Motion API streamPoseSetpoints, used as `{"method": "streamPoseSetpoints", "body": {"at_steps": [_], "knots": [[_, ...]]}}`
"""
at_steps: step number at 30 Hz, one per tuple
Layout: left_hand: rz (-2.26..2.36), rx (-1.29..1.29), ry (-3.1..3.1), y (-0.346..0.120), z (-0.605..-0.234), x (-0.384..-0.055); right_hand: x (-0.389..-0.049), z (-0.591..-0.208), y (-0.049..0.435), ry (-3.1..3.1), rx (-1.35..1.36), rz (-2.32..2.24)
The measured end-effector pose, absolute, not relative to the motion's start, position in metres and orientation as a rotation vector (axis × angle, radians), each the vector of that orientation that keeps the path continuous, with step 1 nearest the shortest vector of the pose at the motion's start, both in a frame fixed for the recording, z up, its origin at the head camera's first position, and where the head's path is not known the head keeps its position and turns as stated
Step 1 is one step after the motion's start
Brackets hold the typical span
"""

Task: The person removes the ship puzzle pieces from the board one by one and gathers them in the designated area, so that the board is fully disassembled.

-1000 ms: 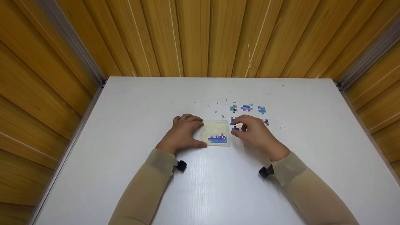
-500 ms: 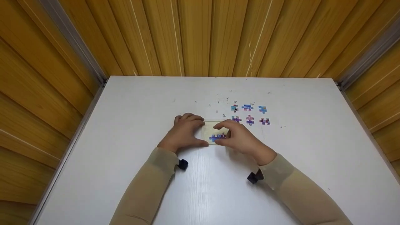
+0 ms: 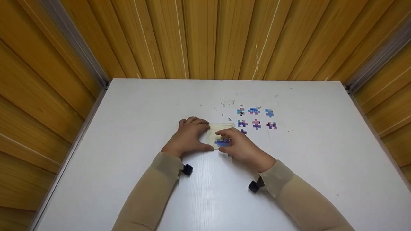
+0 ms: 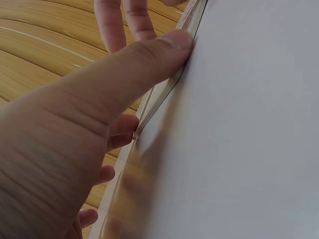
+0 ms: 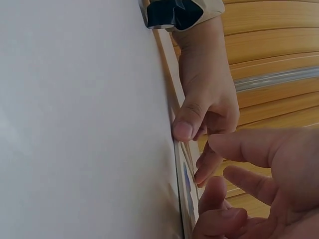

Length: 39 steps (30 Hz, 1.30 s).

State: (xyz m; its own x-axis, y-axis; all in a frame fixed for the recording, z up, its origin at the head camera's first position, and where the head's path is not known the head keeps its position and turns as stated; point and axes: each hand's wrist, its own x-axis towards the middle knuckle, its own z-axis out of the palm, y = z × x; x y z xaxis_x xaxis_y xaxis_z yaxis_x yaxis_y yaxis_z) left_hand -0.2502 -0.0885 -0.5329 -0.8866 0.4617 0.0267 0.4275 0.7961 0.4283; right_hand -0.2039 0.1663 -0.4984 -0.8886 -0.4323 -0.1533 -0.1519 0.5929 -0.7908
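My left hand grips the left side of a pale, shallow puzzle tray, thumb at the near edge and fingers at the far edge. In the left wrist view the thumb presses along the tray's rim. Blue and purple jigsaw pieces lie joined in the tray's lower right part. Over the tray's right side is my right hand, index finger and thumb spread apart around those pieces. No piece shows between the right hand's fingers in the right wrist view; its palm side partly hides the tray.
Several loose jigsaw pieces lie in rows on the white table, right of the tray. One more piece shows just beyond the right hand. Small dark specks dot the table behind the tray. Wood-patterned panels stand around the table.
My right hand has moved left from beside the loose pieces to over the tray, then slightly lower toward the joined pieces. The left hand has stayed on the tray.
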Motion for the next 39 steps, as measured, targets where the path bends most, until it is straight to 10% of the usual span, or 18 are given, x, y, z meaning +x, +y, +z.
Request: {"method": "streamPoseSetpoints", "body": {"at_steps": [39], "knots": [[0.711,0.735,2.875,-0.09,-0.53,-0.248,-0.197,-0.506,0.154,2.682,-0.438,-0.914]]}}
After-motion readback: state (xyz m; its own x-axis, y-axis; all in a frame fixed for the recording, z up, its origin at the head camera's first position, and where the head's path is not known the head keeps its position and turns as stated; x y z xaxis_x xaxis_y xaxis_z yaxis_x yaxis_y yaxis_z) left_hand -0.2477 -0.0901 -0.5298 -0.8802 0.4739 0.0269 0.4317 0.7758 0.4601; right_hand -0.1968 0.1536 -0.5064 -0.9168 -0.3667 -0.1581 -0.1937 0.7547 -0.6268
